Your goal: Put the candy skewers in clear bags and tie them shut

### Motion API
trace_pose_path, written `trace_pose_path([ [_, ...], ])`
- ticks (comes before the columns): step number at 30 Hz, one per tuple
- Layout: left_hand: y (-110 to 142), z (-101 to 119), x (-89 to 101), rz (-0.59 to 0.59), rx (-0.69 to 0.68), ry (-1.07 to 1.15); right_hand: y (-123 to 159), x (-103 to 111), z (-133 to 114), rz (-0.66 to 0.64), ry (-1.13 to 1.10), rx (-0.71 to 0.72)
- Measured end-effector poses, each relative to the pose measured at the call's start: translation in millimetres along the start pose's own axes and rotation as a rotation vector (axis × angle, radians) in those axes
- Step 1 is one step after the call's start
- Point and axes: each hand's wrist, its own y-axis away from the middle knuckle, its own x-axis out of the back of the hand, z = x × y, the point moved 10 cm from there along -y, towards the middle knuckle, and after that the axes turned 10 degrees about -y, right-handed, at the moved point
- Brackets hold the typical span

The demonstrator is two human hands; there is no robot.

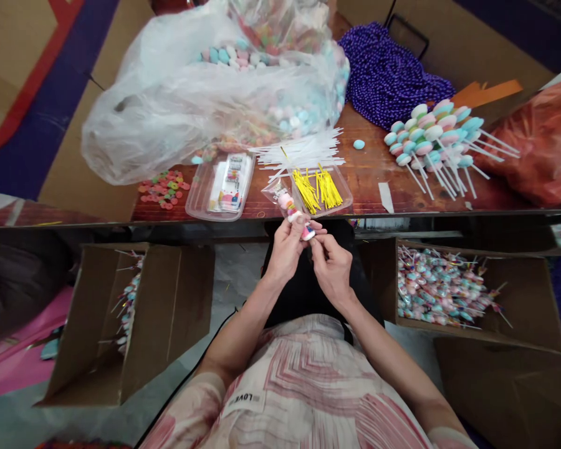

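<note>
A candy skewer (287, 203) in a clear printed wrapper tilts up and left over the table's front edge. My left hand (287, 246) is closed around its lower half, thumb on top. At the bottom end of the wrapper, my right hand (331, 259) is closed in a pinch; the stick and any tie there are hidden by the fingers. Just beyond the hands is a clear tray of yellow twist ties (330, 189). Left of it, a clear plastic tub (195, 198) holds printed wrappers (231, 187). White sticks (303, 149) lie in a loose pile behind.
A big clear bag (168, 93) of candies fills the back left. Gummy rings (164, 189) lie before it. Unwrapped candy skewers (432, 140) are stacked at right, near purple cord (388, 72) and an orange bag (542, 143). Cardboard boxes (168, 324) with wrapped skewers (442, 287) flank my lap.
</note>
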Motion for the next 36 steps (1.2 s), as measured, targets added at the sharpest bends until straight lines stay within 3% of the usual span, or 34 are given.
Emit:
trace_pose_path([
  [6,-5,7,13.8,0.023,0.027,0.014,2,-7,1,-0.125,0.030,-0.020],
  [11,-12,17,28.9,0.063,0.035,0.009,8,3,5,-0.217,0.086,-0.024],
  [15,-9,12,24.7,0.044,0.041,-0.001,8,5,-2,-0.203,0.151,0.097],
  [22,1,-2,9.8,-0.041,0.042,-0.027,5,-17,-11,-0.167,0.220,0.238],
  [27,5,-4,6.1,-0.078,0.033,0.011,3,-16,-5,-0.131,0.108,0.104],
  [33,4,3,15.8,-0.054,0.003,0.016,15,-9,18,-0.229,-0.100,-0.234],
  [36,6,-4,13.0,-0.051,0.023,0.021,15,-11,19,-0.215,-0.176,-0.278],
])
